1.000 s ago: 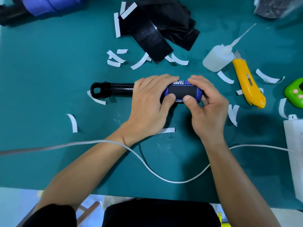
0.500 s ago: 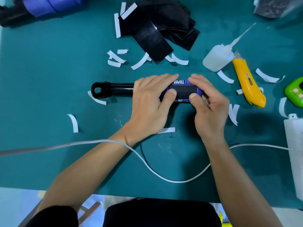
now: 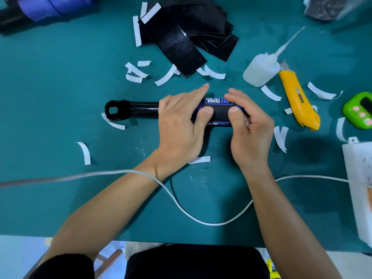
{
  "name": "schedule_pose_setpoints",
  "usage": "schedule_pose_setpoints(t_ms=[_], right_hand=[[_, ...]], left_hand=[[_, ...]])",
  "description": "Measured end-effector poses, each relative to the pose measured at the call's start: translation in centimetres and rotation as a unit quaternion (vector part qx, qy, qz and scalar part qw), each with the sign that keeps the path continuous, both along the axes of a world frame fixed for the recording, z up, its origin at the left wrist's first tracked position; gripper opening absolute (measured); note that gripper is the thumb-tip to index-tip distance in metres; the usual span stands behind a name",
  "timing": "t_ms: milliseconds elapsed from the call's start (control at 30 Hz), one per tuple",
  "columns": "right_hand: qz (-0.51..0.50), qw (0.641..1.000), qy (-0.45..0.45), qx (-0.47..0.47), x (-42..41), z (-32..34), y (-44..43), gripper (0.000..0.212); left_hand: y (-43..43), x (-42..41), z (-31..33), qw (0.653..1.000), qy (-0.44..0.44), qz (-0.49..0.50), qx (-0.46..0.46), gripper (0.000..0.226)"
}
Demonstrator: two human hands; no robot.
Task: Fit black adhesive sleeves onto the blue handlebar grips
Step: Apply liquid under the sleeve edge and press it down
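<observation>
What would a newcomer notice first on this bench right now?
Dead centre, the left hand and right hand pinch the blue handlebar grip, thumbs pressing its black sleeve. Behind lies a pile of black sleeves amid white backing strips; a yellow utility knife and glue bottle lie to the right.

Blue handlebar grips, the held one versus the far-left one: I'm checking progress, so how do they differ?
The held blue cylindrical grip wears a black sleeve round its middle, blue showing only at the ends; the far-left blue grip shows bare blue. The left hand and right hand hold the first, thumbs on the sleeve; the second lies untouched, partly out of frame. Both sit on black bars.
</observation>
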State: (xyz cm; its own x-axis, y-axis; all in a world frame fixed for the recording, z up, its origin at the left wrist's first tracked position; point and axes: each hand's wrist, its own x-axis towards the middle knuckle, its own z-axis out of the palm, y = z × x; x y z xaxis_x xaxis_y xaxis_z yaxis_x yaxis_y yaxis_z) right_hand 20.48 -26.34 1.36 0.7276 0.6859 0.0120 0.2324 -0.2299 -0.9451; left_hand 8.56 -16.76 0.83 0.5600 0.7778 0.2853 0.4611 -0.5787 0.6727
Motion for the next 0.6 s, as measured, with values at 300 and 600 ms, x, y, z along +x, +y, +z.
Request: schedule_pose_setpoints(t_ms=[300, 600], right_hand=[[0.043, 0.999, -0.008, 0.0, 0.9, -0.2, -0.5, 0.033], [0.046, 0.998, 0.04, 0.005, 1.2, 0.0, -0.1, 0.037]], left_hand=[[0.1, -0.3, -0.7, 1.0, -0.028, -0.004, 0.012, 0.037], [0.1, -0.4, -0.8, 1.0, -0.021, -0.015, 0.013, 0.036]])
